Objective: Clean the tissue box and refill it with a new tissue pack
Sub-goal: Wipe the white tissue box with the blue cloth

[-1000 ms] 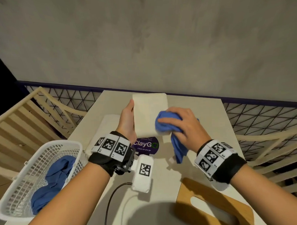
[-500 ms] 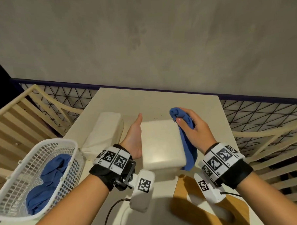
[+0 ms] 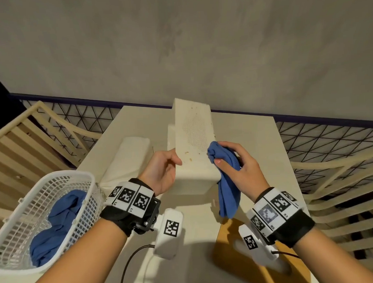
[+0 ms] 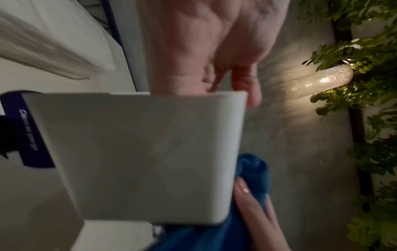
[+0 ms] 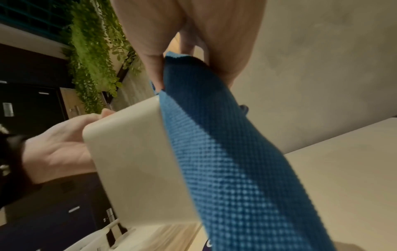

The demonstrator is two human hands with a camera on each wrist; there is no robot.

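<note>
1. Cream plastic tissue box (image 3: 194, 141), rectangular with rounded corners, is held tilted above the beige desk (image 3: 245, 134), its far end raised toward the grey wall (image 3: 177, 45).
2. Upward face of the box shows a patch of small perforated dots and a few brown specks near the lower left.
3. Left hand (image 3: 163, 174) grips the box's near-left edge, thumb on the top face, fingers curled round the side; the left wrist view shows its fingertips over the box rim (image 4: 137, 152).
4. Right hand (image 3: 238, 171) is closed round a bunched blue waffle-weave cloth (image 3: 226, 182); the wad is pressed to the box's right edge and the loose tail hangs down beside the box.
5. Right wrist view confirms the cloth (image 5: 225, 152) lies along the box side (image 5: 133, 161), with the left hand (image 5: 58, 149) on the opposite side.
6. White soft tissue pack (image 3: 126, 161) lies on the desk to the left of the box, apart from both hands.
7. White plastic lattice basket (image 3: 45, 211) sits at the desk's left edge, with more blue cloth (image 3: 57, 228) inside.
8. Tan wooden lid with a rounded slot (image 3: 246, 262) lies flat on the desk near the right wrist, partly hidden by the wrist rig.
9. Both wrists carry black straps with printed marker tags.
</note>
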